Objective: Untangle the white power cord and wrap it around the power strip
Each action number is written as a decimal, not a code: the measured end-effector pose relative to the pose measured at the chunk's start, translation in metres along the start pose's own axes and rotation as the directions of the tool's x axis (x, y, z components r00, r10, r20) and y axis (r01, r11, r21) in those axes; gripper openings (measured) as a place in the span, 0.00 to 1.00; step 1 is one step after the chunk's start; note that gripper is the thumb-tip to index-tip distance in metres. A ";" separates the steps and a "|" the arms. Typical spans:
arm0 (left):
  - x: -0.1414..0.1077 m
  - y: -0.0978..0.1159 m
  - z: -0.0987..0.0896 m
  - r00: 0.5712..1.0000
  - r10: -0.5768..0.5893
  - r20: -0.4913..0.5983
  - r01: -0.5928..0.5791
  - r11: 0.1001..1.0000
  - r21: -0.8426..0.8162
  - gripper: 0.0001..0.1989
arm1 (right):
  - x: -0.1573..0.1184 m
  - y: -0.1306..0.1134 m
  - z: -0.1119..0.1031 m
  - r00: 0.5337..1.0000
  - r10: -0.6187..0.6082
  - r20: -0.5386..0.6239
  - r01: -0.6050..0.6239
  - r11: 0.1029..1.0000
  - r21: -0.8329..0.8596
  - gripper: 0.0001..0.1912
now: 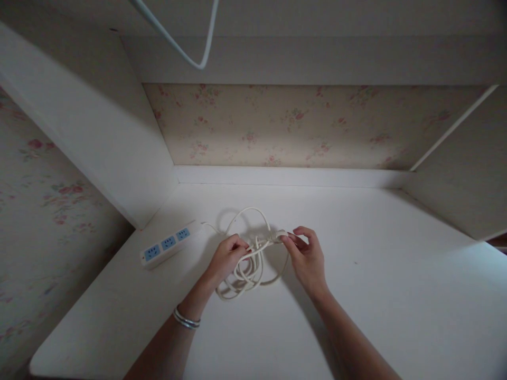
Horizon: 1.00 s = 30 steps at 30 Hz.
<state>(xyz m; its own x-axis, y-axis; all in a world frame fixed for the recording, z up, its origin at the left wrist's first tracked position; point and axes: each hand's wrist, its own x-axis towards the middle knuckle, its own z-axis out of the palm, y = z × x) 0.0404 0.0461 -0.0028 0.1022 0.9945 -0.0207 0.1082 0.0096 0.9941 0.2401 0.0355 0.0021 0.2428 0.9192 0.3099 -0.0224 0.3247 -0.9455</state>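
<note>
forearms [168, 335] are stretched over the desk [400, 279]; coiled cord [260, 262] is pinched by closed fingers of the left hand [226, 258], its plug [280, 233] likewise by the right hand [310, 261]; the power strip [166, 248] is seen at left.

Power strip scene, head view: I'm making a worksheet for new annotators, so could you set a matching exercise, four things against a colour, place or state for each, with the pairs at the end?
Column one
1. power strip
2. cord
3. bracelet
4. right hand

Column two
A. silver, worn just behind the left hand
B. pinching a pale, plug-like piece
C. white, with blue socket faces
D. off-white, bunched in loops

Right pairs: 1-C, 2-D, 3-A, 4-B.
</note>
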 end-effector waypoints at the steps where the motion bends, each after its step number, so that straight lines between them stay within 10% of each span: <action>1: 0.000 -0.002 0.001 1.000 0.005 0.023 -0.005 1.000 0.000 0.03 | 0.000 -0.001 0.000 1.000 0.005 0.003 -0.005 1.000 -0.018 0.15; 14: -0.002 0.012 0.003 0.975 0.144 0.168 -0.174 0.969 0.173 0.13 | -0.006 -0.002 0.003 0.901 -0.247 0.356 0.377 0.853 -0.361 0.19; 30: 0.000 0.006 0.003 0.978 0.136 0.157 -0.159 0.976 0.148 0.15 | -0.003 -0.001 -0.001 0.923 -0.243 0.299 0.362 0.810 -0.460 0.11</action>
<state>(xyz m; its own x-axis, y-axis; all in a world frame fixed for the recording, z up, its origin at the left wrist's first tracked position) 0.0443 0.0460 0.0024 0.2699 0.9579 0.0979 0.2359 -0.1643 0.9578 0.2405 0.0326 0.0021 -0.0600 0.8359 0.5455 0.5163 0.4938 -0.6998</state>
